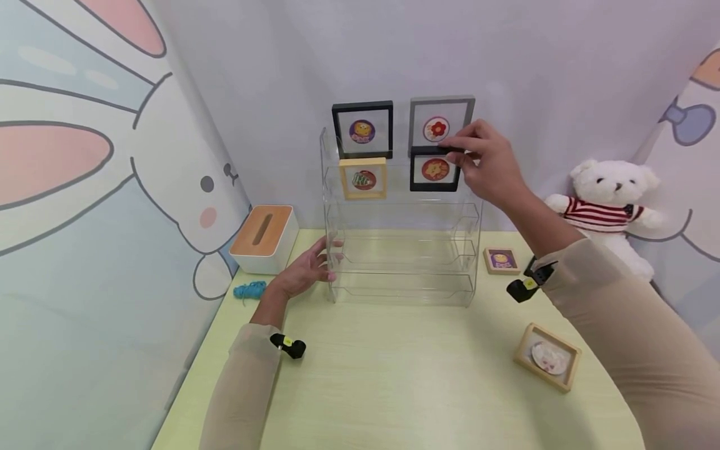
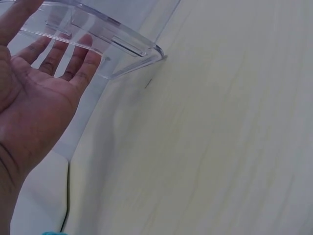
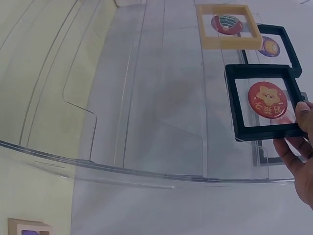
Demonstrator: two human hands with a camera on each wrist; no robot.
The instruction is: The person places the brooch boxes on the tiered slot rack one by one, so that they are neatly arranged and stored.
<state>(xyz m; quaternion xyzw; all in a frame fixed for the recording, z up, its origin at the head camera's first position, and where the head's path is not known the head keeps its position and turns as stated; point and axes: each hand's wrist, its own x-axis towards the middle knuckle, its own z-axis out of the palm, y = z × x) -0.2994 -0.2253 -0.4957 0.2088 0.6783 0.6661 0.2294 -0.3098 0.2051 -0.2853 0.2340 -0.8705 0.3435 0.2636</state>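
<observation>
My right hand [image 1: 488,159] pinches the right side of a small black picture frame [image 3: 232,103] between thumb and fingers. Inside that frame is a round red badge with a yellow star. It is held upright at the top tier of a clear tiered rack [image 1: 402,281], overlapping a grey frame [image 1: 412,122] with a red flower badge. My left hand [image 1: 300,272] rests at the rack's left side, fingers extended and spread, their tips against the clear panel [image 2: 105,29]. To the left on the top tiers are a yellow frame [image 1: 362,162] and a black frame [image 1: 364,105] behind it.
Two wooden frames, a small one [image 1: 502,270] and a larger one [image 1: 531,359], lie on the table [image 1: 394,375] at right. Beside them sits a white teddy bear [image 1: 610,194]. A tissue box [image 1: 272,250] and blue cord [image 1: 249,290] are at left.
</observation>
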